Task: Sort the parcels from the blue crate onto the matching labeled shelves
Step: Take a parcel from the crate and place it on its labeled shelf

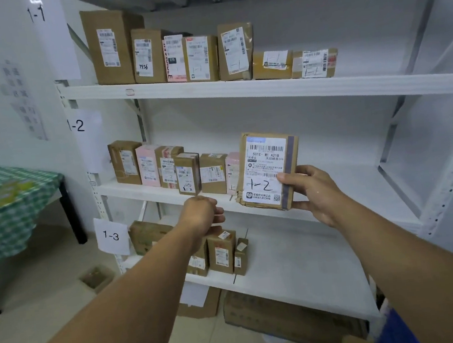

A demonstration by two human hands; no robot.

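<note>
A right hand (314,192) pinches a parcel (268,171) marked 1-2 by its lower right edge, thumb on the label, upright at the front edge of the middle shelf (347,186); a row of parcels (169,169) lines that shelf's left end (open white board runs rightward); the left hand (201,213) hovers before the edge, fingers curled under, contents unreadable.

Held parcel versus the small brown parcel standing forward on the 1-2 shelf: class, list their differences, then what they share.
The held parcel is gripped by the right hand; the small parcel stands on the 1-2 shelf. The held parcel's label nearly fills its face; the small parcel's label covers only part. Both are brown, upright and hand-marked 1-2.
</note>
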